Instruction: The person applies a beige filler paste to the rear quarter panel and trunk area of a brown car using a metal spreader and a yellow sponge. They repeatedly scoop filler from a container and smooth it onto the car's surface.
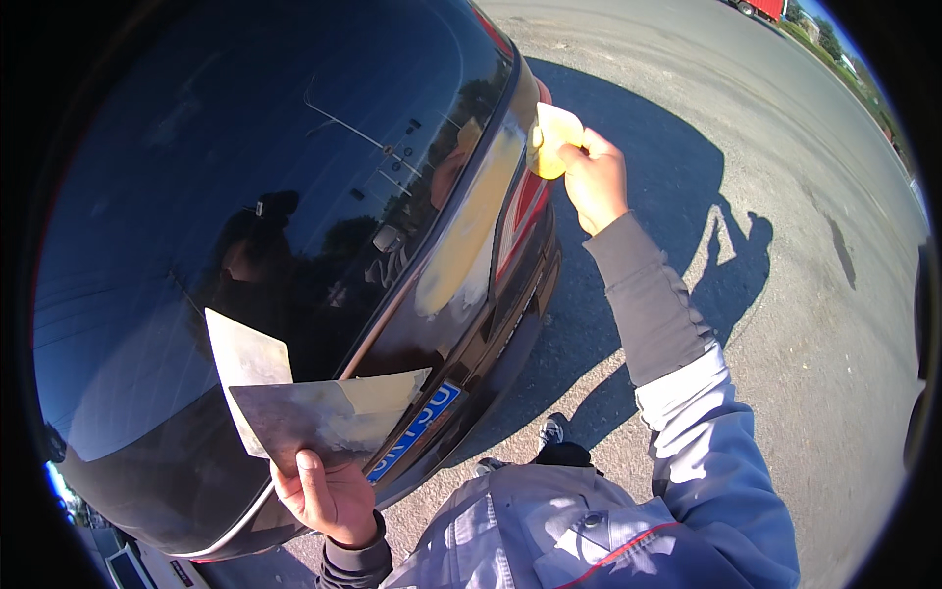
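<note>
My right hand (597,182) is closed on a thin yellowish spreader (555,135), gripped at its near edge with a dab of yellow putty on its left side. The spreader is at the far corner of the car's rear, above the red tail light (527,221); whether it touches the body I cannot tell. A long yellow putty patch (456,267) covers the panel below the rear window. Low on the left, my left hand (329,503) pinches a grey, putty-smeared board (329,417), thumb on top. A pale flat sheet (245,358) stands up behind that board.
The dark rear window (324,196) fills the left, reflecting a lamp post and a person. A blue licence plate (417,430) sits below the board. Grey pavement (814,324) with shadows lies to the right; a red vehicle (760,8) is far off.
</note>
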